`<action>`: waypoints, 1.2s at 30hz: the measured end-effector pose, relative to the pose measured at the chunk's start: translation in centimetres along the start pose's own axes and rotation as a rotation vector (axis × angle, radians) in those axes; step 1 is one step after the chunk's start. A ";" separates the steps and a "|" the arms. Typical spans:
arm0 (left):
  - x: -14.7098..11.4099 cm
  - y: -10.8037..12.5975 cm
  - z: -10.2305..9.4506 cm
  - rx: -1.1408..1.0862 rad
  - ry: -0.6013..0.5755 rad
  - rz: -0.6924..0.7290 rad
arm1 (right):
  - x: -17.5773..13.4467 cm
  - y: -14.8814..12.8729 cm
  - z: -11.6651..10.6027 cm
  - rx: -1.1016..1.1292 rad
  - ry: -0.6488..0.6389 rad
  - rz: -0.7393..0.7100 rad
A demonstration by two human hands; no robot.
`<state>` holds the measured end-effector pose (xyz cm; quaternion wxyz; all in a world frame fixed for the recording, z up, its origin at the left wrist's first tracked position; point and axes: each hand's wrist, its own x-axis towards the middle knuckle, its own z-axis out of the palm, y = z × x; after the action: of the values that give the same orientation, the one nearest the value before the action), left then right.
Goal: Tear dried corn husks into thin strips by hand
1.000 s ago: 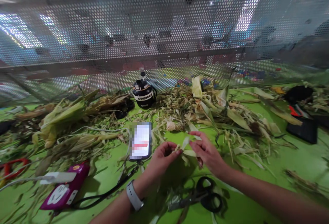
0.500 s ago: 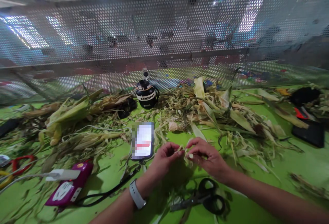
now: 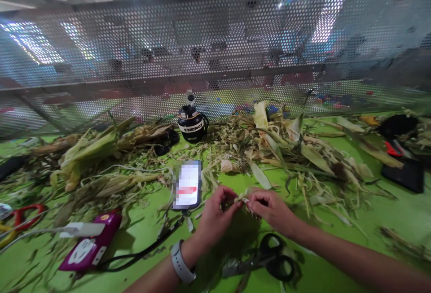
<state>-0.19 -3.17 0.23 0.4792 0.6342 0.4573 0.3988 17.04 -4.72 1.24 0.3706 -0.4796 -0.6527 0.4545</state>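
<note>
Both hands meet above the green table (image 3: 336, 248). My left hand (image 3: 218, 207) pinches one end of a small pale strip of corn husk (image 3: 243, 198) between thumb and forefinger. On the other side, my right hand (image 3: 269, 207) grips the same piece with its fingers curled in. Part of the husk is hidden behind the fingers. Just below the hands lie black-handled scissors (image 3: 259, 260). A phone with a lit screen (image 3: 188, 185) rests left of my left hand, and a loose husk leaf (image 3: 260, 175) lies beyond the right fingers.
A heap of dried corn husks (image 3: 286, 136) spreads at the back right, another husk pile (image 3: 97, 145) at the left. Between them stands a black "ENERGY" bottle (image 3: 192, 124). A purple power bank (image 3: 90, 243) with cables, red-handled scissors (image 3: 28, 216) and a perforated metal panel (image 3: 215, 50) surround the area.
My right hand has turned and curled its fingers closer around the husk strip. My left hand has shifted slightly, and a small scrap now shows on the table beside it.
</note>
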 end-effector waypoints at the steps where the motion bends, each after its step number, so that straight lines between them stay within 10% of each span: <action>1: -0.1 0.0 0.0 0.025 -0.005 0.017 | 0.0 0.1 0.0 0.008 -0.001 0.009; 36: -0.4 -0.2 0.3 0.144 -0.092 0.114 | 0.3 2.6 0.8 0.372 0.019 0.150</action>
<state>-0.01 -3.61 -0.07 0.4294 0.7095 0.4255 0.3622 16.95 -4.25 -1.49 0.4240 -0.4545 -0.5164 0.5890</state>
